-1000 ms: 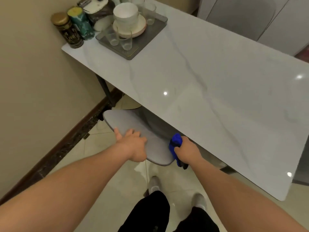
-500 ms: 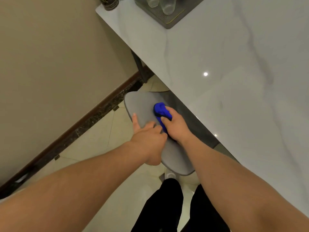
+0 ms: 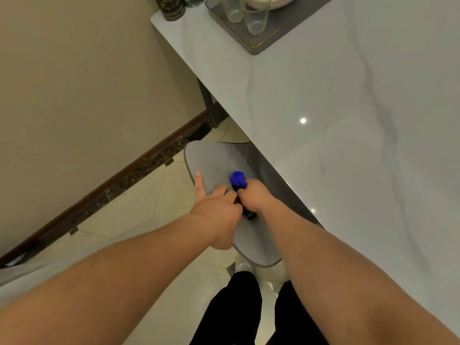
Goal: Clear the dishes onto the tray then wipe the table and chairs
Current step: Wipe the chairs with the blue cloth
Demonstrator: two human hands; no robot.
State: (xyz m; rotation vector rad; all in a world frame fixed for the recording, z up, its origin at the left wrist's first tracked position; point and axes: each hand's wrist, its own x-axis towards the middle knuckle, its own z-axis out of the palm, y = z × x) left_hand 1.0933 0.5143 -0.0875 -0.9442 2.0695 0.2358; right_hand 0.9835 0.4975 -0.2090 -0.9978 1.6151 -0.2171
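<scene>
Left hand (image 3: 216,215) gripping the edge of the grey chair back (image 3: 219,165), thumb stretched out flat on top. Right hand (image 3: 254,195) clenched around a bunched blue cloth (image 3: 238,179), pressing it on the chair back, just beside the left hand. Chair tucked partly under the white marble surface (image 3: 348,108). Grey tray (image 3: 261,46) up at the far corner of the surface, holding clear glasses (image 3: 255,13) and stacked plates (image 3: 278,2). Dark jar (image 3: 170,7) near the tray, by the wall
</scene>
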